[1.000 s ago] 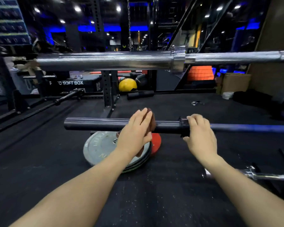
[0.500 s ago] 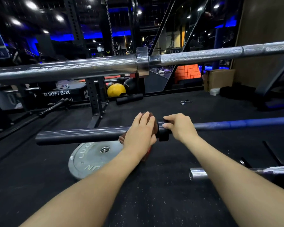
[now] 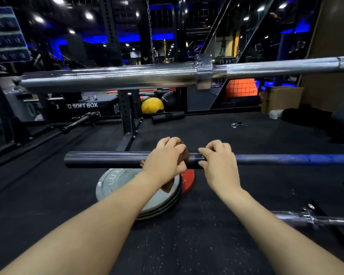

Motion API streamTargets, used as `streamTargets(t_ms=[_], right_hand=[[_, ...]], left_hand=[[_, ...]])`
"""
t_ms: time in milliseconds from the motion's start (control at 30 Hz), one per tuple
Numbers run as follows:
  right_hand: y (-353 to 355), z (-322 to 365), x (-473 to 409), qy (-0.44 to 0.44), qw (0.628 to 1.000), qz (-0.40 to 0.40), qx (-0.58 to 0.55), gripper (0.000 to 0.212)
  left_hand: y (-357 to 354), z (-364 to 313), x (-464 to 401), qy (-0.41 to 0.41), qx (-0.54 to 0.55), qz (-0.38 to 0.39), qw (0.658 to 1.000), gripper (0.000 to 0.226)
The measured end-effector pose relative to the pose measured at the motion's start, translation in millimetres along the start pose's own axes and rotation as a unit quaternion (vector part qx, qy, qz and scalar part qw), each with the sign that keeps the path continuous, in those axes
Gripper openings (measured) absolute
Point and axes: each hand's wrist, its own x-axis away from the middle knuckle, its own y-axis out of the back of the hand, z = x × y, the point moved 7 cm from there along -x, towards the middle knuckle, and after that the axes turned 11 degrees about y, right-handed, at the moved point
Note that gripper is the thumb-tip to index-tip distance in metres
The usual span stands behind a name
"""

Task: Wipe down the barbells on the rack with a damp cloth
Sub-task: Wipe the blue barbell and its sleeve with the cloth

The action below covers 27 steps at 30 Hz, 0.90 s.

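Head view shows us the black barbell (image 3: 107, 160) lying level across the middle, its thick dark sleeve toward our left and its blue shaft running off to our right. Our left hand (image 3: 164, 161) curls over that sleeve and grips a brown cloth (image 3: 184, 153) wrapped around it; a loose end of the cloth hangs down below the bar. Our right hand (image 3: 219, 163) sits just beside it on the same bar, at the collar where sleeve meets shaft, fingers and thumb curled around the metal.

Under the black barbell, on the black rubber floor (image 3: 187, 245), lies a stack of weight plates (image 3: 127, 187), grey on top, with a red plate (image 3: 188, 180) showing at its far edge. Above and beyond the black barbell a chrome barbell (image 3: 107, 77) spans the view. Below it to our right, the end of another chrome bar (image 3: 314, 220) shows. Beyond the black barbell stand a cardboard box (image 3: 282, 98), whose contents we cannot see, and a yellow ball (image 3: 152, 105).
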Motion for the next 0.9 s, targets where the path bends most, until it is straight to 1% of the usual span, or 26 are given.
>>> streamTargets(t_ms=[100,167,233,333,400,533,633,700,767,900], right_hand=[[-19.1,28.8,-5.4,0.026,1.0,0.007,0.016,0.033],[-30.6,43.4,-9.8,0.026,0.999,0.01,0.024,0.033],[-38.2,57.1,-13.3,0.029,0.999,-0.008,0.038,0.033],[-50.9,76.2,-19.2,0.044,0.996,-0.052,0.056,0.04],[-58.3,92.9,-24.0,0.056,0.995,-0.063,0.052,0.042],[-73.7,127.4,-32.2,0.079,0.994,-0.071,0.041,0.038],[-84.9,149.1,-37.1,0.095,0.993,-0.058,0.036,0.033],[-89.3,158.0,-39.2,0.098,0.992,-0.064,0.04,0.033],[-90.2,162.0,-40.6,0.098,0.99,-0.086,0.049,0.037],[-93.1,161.7,-44.5,0.094,0.99,-0.092,0.059,0.033]], left_hand=[[4.3,31.6,6.0,0.006,-0.006,-0.01,1.0,0.048],[9.2,52.7,10.1,0.013,-0.011,-0.022,1.0,0.048],[15.0,75.8,14.8,0.028,-0.012,-0.037,0.999,0.047],[22.8,111.5,21.4,0.051,-0.008,-0.057,0.997,0.045],[26.1,133.5,25.2,0.072,-0.006,-0.063,0.995,0.044],[32.3,170.1,33.0,0.1,0.0,-0.081,0.992,0.043],[35.5,198.4,37.0,0.126,0.001,-0.083,0.989,0.043],[37.0,218.7,40.1,0.15,-0.001,-0.087,0.985,0.044],[38.5,235.2,43.9,0.172,-0.003,-0.097,0.98,0.044],[39.6,246.9,47.8,0.203,0.018,-0.111,0.973,0.043]])
